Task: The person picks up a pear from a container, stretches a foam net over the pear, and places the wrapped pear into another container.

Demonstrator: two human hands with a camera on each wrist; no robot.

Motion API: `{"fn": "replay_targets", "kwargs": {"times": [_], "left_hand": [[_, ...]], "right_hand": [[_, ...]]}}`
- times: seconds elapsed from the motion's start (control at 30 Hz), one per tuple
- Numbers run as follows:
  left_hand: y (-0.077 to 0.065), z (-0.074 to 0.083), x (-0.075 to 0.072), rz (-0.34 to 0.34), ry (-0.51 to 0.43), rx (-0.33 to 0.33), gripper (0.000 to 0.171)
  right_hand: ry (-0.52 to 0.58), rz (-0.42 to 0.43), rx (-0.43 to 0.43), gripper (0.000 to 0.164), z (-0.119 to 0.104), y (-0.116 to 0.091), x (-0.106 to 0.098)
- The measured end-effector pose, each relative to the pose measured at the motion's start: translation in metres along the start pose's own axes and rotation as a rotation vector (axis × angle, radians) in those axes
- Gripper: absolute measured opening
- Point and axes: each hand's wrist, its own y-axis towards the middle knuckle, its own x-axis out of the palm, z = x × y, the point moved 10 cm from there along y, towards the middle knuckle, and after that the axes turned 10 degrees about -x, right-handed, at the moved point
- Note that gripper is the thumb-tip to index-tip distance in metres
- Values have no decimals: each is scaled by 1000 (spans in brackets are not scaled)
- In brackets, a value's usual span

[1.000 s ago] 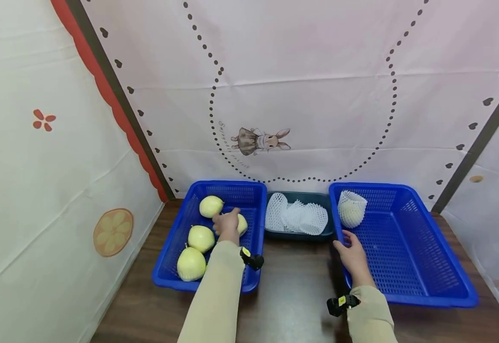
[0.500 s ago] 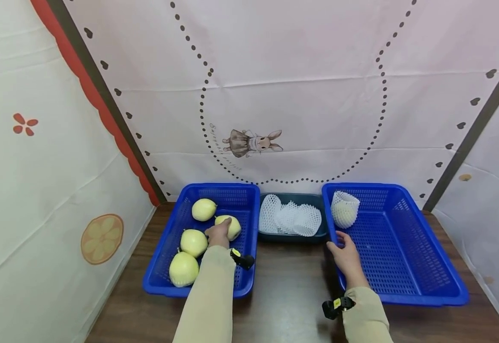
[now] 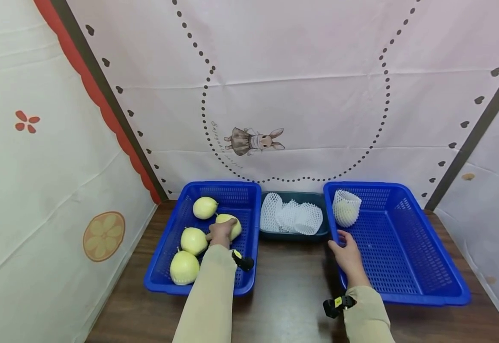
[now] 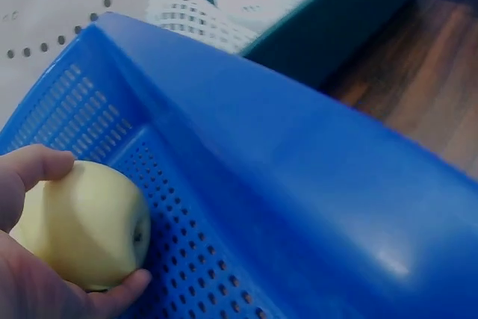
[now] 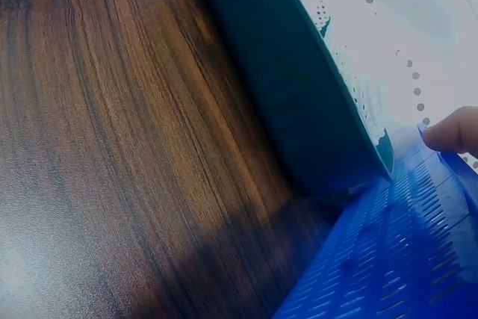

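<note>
My left hand [image 3: 221, 233] is inside the left blue basket [image 3: 157, 267], holding a pale yellow pear [image 4: 97, 222]. In the left wrist view the thumb lies over the pear's top and a finger curls under its near end. The pear is still down in the basket. Several other pears lie there, such as one pear [image 3: 194, 241] just left of the hand and another pear [image 3: 184, 267] at the front in a white net sleeve. My right hand [image 3: 349, 257] grips the left rim of the right blue basket [image 3: 408, 257], where a net-wrapped pear [image 3: 346, 212] sits in the back left corner.
Between the two baskets stands a dark green tray [image 3: 292, 237] with several white foam net sleeves [image 3: 291, 216]. The wooden table [image 3: 290, 286] runs in front. A printed cloth [image 3: 318, 109] hangs behind and at both sides.
My left hand has settled lower around the pear, with its fingers closing on it. The right hand keeps its place on the basket rim. The head view has shifted slightly.
</note>
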Motion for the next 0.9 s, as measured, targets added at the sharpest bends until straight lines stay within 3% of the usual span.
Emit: {"fn": "replay_targets", "kwargs": {"times": [0.1, 0.23, 0.47, 0.63, 0.9], "left_hand": [[-2, 1, -1, 28, 42, 36, 90], [-1, 5, -1, 29, 16, 82, 85], [-4, 26, 5, -88, -188, 190, 83], [-18, 44, 3, -113, -265, 233, 87], [-45, 67, -1, -99, -261, 365, 83]], "right_hand": [[3, -6, -3, 51, -1, 0, 2], [4, -16, 3, 51, -1, 0, 2], [-2, -26, -1, 52, -1, 1, 1], [-3, -29, -3, 52, -2, 0, 1], [-2, -44, 15, 53, -1, -1, 2]]}}
